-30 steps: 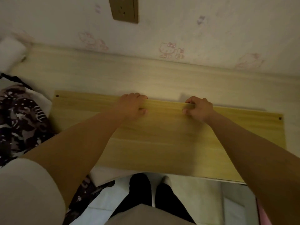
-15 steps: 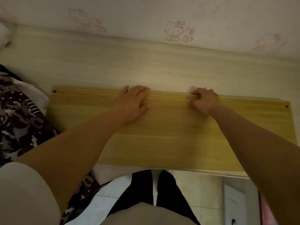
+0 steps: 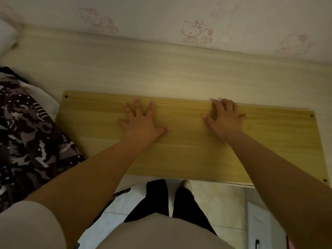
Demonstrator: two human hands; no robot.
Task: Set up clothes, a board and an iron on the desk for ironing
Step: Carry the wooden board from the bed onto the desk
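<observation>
I see the pale wood-grain worktop [image 3: 161,69] running the full width under a wall papered with pink cartoon cats [image 3: 191,31]. On it lies the yellow wooden board [image 3: 188,150], flat, its near long edge reaching the worktop's front edge and small dark holes at its corners. To the left of the board sits a heap of dark camouflage-print clothes [image 3: 27,132], spilling over the worktop's front edge and just beside the board's left end. My left hand [image 3: 142,121] is released, fingers spread, palm down on the board near its far edge. My right hand [image 3: 224,117] also lies flat and released on the board, fingers straight and reaching the far edge. Below, black trousers [image 3: 158,200] stand over a tiled floor.
</observation>
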